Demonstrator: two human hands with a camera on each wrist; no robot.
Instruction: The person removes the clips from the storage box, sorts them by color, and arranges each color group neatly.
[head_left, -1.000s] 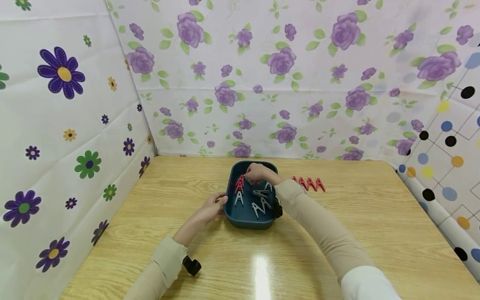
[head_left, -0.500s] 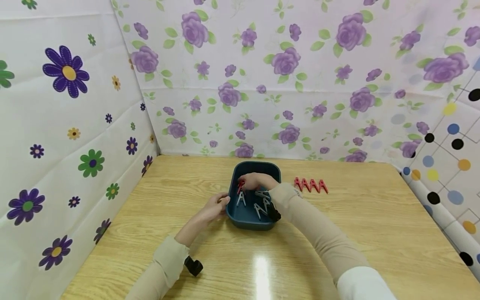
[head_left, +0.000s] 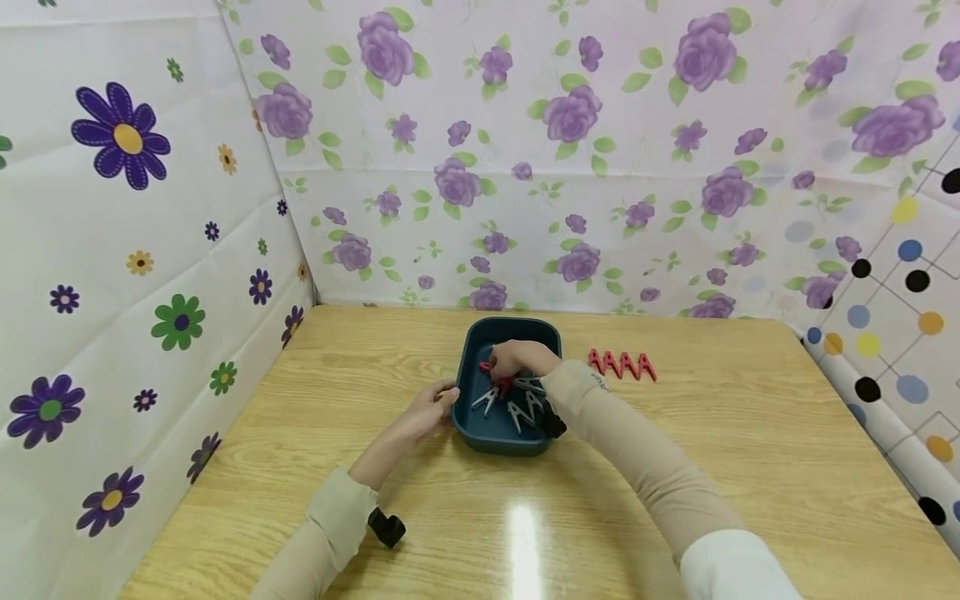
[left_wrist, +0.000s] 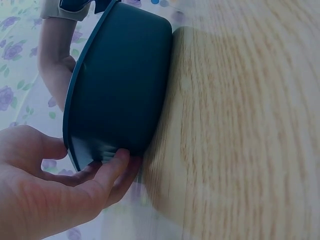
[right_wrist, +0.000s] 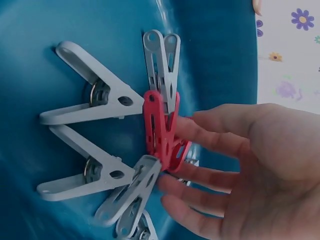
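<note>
My left hand (head_left: pixel 429 410) grips the left side of a dark blue plastic basin (head_left: pixel 501 444), thumb at the rim and fingers against the outer wall, as the left wrist view shows. Inside the basin, my right hand (right_wrist: pixel 260 175) reaches down with spread, fairly straight fingers. Their tips touch a red clothespin (right_wrist: pixel 159 130); a second red clothespin (right_wrist: pixel 180 154) sits partly hidden behind it, right among the fingers. Around them on the basin floor lie several grey clothespins (right_wrist: pixel 107 102), one (right_wrist: pixel 162 60) overlapping the upper end of the red one.
To the right of the basin, several red clothespins (head_left: pixel 622 365) stand in a row on the wooden table (head_left: pixel 735 433). A flowered cloth (head_left: pixel 480 167) hangs behind the table's back edge, and other patterned cloths hang at both sides.
My right hand first went left and down to the red clothespins, then shifted a little right. The red clothespins moved toward the basin's middle, and a nearby grey one turned. My left hand stayed at the basin.
</note>
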